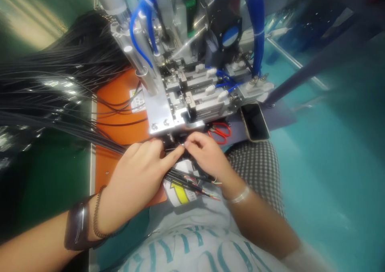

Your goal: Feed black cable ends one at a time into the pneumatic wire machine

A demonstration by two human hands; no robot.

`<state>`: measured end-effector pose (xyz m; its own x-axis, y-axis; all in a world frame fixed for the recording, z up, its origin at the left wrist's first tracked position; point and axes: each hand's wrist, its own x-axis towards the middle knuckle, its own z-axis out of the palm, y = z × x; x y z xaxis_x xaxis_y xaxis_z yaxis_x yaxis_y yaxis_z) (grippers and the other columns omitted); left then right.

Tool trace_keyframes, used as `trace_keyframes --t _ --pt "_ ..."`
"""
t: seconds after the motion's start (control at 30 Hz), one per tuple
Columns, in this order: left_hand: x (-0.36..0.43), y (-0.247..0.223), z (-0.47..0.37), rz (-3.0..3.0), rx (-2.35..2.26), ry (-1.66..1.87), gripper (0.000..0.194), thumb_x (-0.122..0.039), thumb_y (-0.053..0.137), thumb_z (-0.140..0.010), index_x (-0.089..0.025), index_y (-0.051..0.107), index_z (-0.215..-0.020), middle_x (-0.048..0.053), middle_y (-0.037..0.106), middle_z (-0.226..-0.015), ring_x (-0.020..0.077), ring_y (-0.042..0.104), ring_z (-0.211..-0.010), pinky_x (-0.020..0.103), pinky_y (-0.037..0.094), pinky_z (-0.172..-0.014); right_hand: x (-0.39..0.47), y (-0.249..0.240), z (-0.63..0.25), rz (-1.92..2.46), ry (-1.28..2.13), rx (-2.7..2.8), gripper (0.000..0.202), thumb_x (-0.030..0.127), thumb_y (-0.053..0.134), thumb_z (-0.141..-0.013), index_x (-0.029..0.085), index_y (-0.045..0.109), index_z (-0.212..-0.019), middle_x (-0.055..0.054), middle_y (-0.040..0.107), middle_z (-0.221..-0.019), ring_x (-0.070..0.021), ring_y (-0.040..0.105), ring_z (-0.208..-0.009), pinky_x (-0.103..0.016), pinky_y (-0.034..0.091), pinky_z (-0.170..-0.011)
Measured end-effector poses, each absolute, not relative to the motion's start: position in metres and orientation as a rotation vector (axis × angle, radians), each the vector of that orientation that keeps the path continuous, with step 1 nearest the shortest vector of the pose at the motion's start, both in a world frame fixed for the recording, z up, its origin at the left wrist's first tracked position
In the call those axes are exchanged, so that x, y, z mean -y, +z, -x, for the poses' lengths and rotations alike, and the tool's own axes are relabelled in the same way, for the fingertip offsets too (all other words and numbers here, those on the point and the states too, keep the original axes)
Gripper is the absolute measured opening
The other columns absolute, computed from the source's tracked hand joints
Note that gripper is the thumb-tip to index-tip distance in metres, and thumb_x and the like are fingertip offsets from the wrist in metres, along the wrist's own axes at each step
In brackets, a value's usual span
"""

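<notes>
— Where are your hands right now?

— Both at the middle of the frame, just under the front edge of the machine [180, 83]. My left hand [141, 176] lies knuckles-up with its forefinger stretched toward the right; my right hand [207, 154] comes in from the right, fingertips pinched. They meet on a thin black wire [174, 146] at the mouth of the machine.

— So both are grasping it?

— The right one pinches it. The left presses or pinches beside it; I can't tell which.

— How does the wire run?

— Its end sits at the fingertips, touching the machine's lower edge. A bundle of wire ends [192, 186] runs from under my left palm toward the lower right of the frame, bare tips out. The long axis goes left to right, slightly downward.

— Anything else near?

— A mass of black cables [60, 87] at the left, over the orange mat [120, 99] on the bench. Red scissors [221, 132] and a phone [255, 121] lie right of centre.
</notes>
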<state>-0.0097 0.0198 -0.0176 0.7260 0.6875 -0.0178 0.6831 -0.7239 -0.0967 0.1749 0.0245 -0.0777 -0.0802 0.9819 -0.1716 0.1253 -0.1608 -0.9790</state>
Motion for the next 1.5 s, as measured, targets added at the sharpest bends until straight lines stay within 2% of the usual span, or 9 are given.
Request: trace_keyframes --t 0.1,0.27,0.4,0.57,0.7,0.87,1.13,1.33,1.5 --pt "-0.02 -0.019 0.011 2.829 1.115 0.006 0.047 -0.019 0.043 -0.086 -0.028 0.046 -0.132 0.009 0.053 -0.09 0.0222 0.048 -0.076 0.035 0.035 -0.066 -0.024 -0.08 -0.174 1.372 1.393 1.223 0.012 0.025 0.054 -0.082 0.018 0.058 -0.073 0.003 0.056 -0.07 -0.012 0.053 -0.066 -0.024 0.042 -0.063" --pt "-0.021 -0.024 0.016 2.804 1.037 -0.195 0.036 -0.012 0.044 -0.085 -0.021 0.055 -0.118 0.007 0.056 -0.087 0.0211 0.05 -0.077 0.035 0.037 -0.069 -0.021 -0.076 -0.179 1.279 1.235 1.411 0.019 0.021 0.053 -0.085 0.02 0.065 -0.1 -0.002 0.062 -0.091 -0.0124 0.055 -0.075 -0.025 0.045 -0.067" --pt "-0.02 -0.024 0.017 2.823 1.015 -0.193 0.033 -0.01 0.045 -0.083 -0.016 0.056 -0.114 0.007 0.06 -0.091 0.0221 0.052 -0.08 0.036 0.038 -0.069 -0.022 -0.069 -0.182 1.259 1.017 1.591 0.015 0.019 0.056 -0.085 0.02 0.069 -0.093 -0.001 0.062 -0.082 -0.011 0.052 -0.066 -0.024 0.043 -0.062" --pt "-0.02 -0.024 0.017 2.844 0.959 -0.27 0.033 -0.009 0.047 -0.083 -0.013 0.056 -0.115 0.008 0.062 -0.095 0.0232 0.054 -0.086 0.037 0.04 -0.071 -0.023 -0.063 -0.183 1.259 0.93 1.691 0.017 0.016 0.058 -0.083 0.02 0.068 -0.097 0.001 0.06 -0.075 -0.01 0.05 -0.063 -0.023 0.042 -0.062" --pt "-0.02 -0.022 0.017 2.823 0.953 -0.26 0.032 -0.009 0.047 -0.083 -0.013 0.057 -0.113 0.007 0.062 -0.093 0.0229 0.055 -0.085 0.037 0.041 -0.071 -0.023 -0.06 -0.183 1.315 0.866 1.709 0.005 0.015 0.061 -0.08 0.019 0.064 -0.08 0.005 0.047 -0.061 -0.0092 0.046 -0.059 -0.022 0.037 -0.058" --pt "-0.018 -0.013 0.011 2.742 1.008 -0.081 0.022 -0.011 0.044 -0.084 -0.013 0.063 -0.096 0.005 0.058 -0.077 0.0211 0.052 -0.068 0.035 0.041 -0.061 -0.022 -0.064 -0.181 1.459 1.135 1.575 0.01 0.023 0.053 -0.086 0.02 0.055 -0.076 0.006 0.043 -0.058 -0.0093 0.042 -0.055 -0.022 0.034 -0.054" --pt "-0.009 -0.006 0.007 2.722 1.109 0.061 0.013 -0.012 0.05 -0.079 -0.014 0.062 -0.084 0.007 0.059 -0.079 0.0235 0.055 -0.071 0.036 0.044 -0.06 -0.022 -0.069 -0.176 1.45 1.54 1.255 0.017 0.034 0.048 -0.087 0.019 0.053 -0.081 0.005 0.049 -0.065 -0.01 0.042 -0.056 -0.023 0.035 -0.053" --pt "-0.006 -0.005 0.009 2.749 1.156 0.096 0.019 -0.016 0.053 -0.077 -0.012 0.063 -0.093 0.011 0.059 -0.092 0.0263 0.055 -0.083 0.037 0.045 -0.066 -0.021 -0.083 -0.18 1.496 1.523 1.091 0.02 0.037 0.051 -0.084 0.018 0.057 -0.08 0.003 0.051 -0.066 -0.0111 0.043 -0.057 -0.024 0.036 -0.056" --pt "-0.011 -0.014 0.01 2.784 1.122 0.063 0.041 -0.012 0.047 -0.082 -0.017 0.052 -0.122 0.008 0.057 -0.095 0.0229 0.052 -0.084 0.036 0.044 -0.071 -0.022 -0.069 -0.185 1.457 1.409 1.292 0.017 0.034 0.057 -0.082 0.02 0.062 -0.09 0.003 0.051 -0.066 -0.0112 0.045 -0.058 -0.024 0.036 -0.054"
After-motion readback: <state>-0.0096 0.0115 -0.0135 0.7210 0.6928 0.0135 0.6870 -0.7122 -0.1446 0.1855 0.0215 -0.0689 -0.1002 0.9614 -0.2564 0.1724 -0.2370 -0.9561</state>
